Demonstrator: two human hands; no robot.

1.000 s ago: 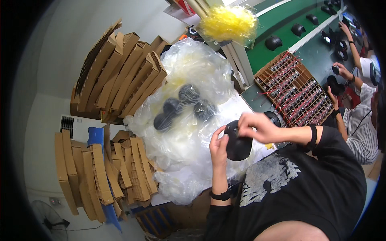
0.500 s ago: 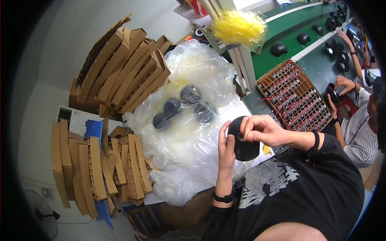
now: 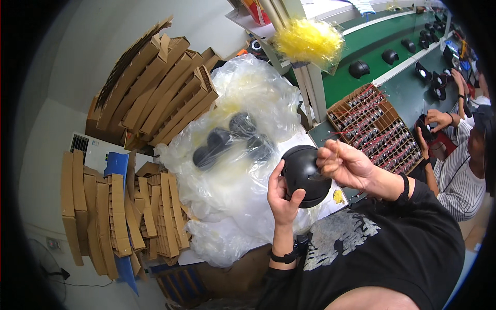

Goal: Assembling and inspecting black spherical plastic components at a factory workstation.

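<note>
While L hand (image 3: 283, 206) grasps blk dome (image 3: 305, 173) | R hand (image 3: 349, 166) nr it, fingers curled | can't tell if holding

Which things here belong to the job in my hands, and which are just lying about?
In the job:
black dome, held in left hand
right hand, fingers curled near it
probably the dark round pieces under clear plastic

Apparently just lying about:
cardboard stacks
blue sheet
bag of yellow strands

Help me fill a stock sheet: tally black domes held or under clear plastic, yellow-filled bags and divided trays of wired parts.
Black dome in the left hand: 1
Black domes under clear plastic: 4
Yellow-filled bag: 1
Divided tray of wired parts: 1
Total: 7
</note>
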